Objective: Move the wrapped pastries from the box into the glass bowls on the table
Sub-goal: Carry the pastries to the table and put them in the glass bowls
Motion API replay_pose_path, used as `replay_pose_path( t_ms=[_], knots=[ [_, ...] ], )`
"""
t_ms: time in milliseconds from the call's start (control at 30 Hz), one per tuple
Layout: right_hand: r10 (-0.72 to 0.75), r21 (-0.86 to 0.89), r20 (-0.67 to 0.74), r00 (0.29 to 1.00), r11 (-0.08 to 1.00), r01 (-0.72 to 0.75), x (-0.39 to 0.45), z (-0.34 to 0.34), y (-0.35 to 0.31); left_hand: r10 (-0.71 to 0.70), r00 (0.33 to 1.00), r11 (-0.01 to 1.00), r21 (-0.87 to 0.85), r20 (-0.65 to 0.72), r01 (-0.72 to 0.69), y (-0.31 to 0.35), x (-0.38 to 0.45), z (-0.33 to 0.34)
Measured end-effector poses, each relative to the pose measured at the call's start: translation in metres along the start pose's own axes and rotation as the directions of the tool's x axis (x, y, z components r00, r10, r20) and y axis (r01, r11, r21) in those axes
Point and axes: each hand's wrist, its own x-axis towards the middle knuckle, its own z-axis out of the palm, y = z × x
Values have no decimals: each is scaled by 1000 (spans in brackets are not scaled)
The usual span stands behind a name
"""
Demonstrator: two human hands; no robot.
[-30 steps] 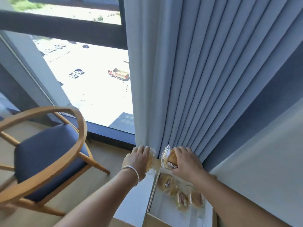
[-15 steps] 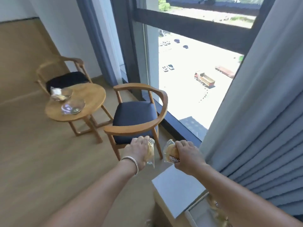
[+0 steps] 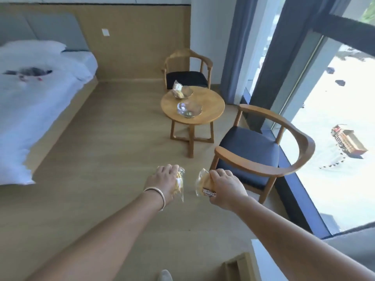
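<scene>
our left hand (image 3: 165, 180) curls its fingers over one wrapped pastry (image 3: 179, 184), at its 3 o'clock side. our right hand (image 3: 227, 188) grips another pastry (image 3: 205, 184) at its 9 o'clock. the glass bowls (image 3: 189, 108) sit on the round table (image 3: 213, 104) at 12 o'clock, well apart.

You face a wood floor (image 3: 101, 149). A bed (image 3: 30, 98) stands left; two chairs (image 3: 253, 151) flank a round table (image 3: 211, 110). Daylight enters the window (image 3: 334, 138) at right.
</scene>
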Motion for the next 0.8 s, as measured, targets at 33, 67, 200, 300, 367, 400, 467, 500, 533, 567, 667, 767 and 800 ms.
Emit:
replay_pose_path(
  t_ms=[33, 67, 200, 300, 367, 400, 467, 500, 533, 567, 667, 767, 800],
  knots=[
    [-22, -7, 18, 1000, 1000, 22, 13, 3, -14, -27, 1000, 1000, -1, 4, 27, -18, 0, 2],
    [-41, -14, 36, 998, 999, 42, 27, 6, -27, -57, 998, 998, -2, 8, 57, -36, 1, 5],
    [-107, -28, 96, 990, 994, 110, 76, 18, -78, -137, 990, 990, -29, 28, 138, -100, 5, 13],
    [-142, -37, 127, 982, 988, 148, 107, 27, -110, -175, 983, 983, -45, 46, 177, -140, 8, 19],
    [-160, -42, 147, 976, 985, 167, 125, 33, -127, -199, 978, 979, -39, 59, 202, -164, 12, 23],
    [-169, -44, 154, 973, 983, 178, 134, 35, -135, -207, 976, 977, -36, 64, 210, -175, 14, 25],
    [-188, -53, 165, 968, 979, 199, 150, 39, -148, -219, 973, 975, -27, 72, 222, -194, 19, 29],
    [-194, -57, 172, 966, 977, 206, 158, 41, -154, -227, 971, 973, -23, 76, 229, -202, 22, 30],
    [-199, -62, 179, 964, 975, 213, 166, 42, -160, -234, 969, 972, -21, 79, 236, -210, 26, 32],
    [-205, -65, 184, 961, 973, 220, 174, 43, -165, -241, 967, 970, -20, 81, 243, -217, 31, 33],
    [-223, -70, 199, 954, 968, 241, 202, 45, -178, -254, 963, 966, -22, 92, 257, -237, 48, 36],
    [-235, -71, 200, 951, 965, 253, 236, 45, -186, -257, 961, 964, -38, 104, 262, -257, 74, 38],
    [-240, -70, 197, 950, 964, 258, 249, 45, -188, -257, 960, 964, -44, 108, 263, -263, 84, 39]
  ],
)
